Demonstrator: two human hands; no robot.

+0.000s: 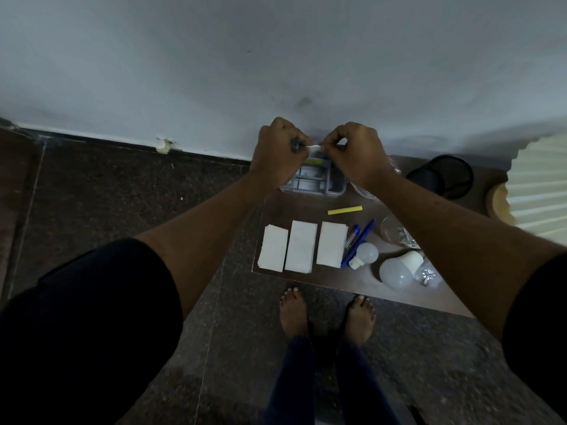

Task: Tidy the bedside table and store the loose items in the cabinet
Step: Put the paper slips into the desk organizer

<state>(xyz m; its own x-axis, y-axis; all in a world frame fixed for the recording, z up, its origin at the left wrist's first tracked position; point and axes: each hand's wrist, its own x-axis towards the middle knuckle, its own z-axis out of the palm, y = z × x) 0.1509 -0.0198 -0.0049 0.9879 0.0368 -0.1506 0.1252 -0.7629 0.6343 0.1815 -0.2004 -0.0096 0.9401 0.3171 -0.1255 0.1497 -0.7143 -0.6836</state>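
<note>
My left hand (277,147) and my right hand (352,151) are raised above the back of the brown bedside table (380,288), both pinching one small white item (316,147) between them. Under the hands sits a grey compartment organiser (316,180). On the table lie three white folded papers (302,246), a yellow strip (344,210), blue pens (360,240), a small white bulb (365,254) and a larger bulb (399,269). What the white item is cannot be made out.
A clear glass (395,233) and a small metal piece (427,276) lie at the table's right. A black mesh holder (445,176) stands at the back right beside a ribbed pale object (537,185). The wall (276,56) is close behind. My bare feet (325,314) stand on dark floor.
</note>
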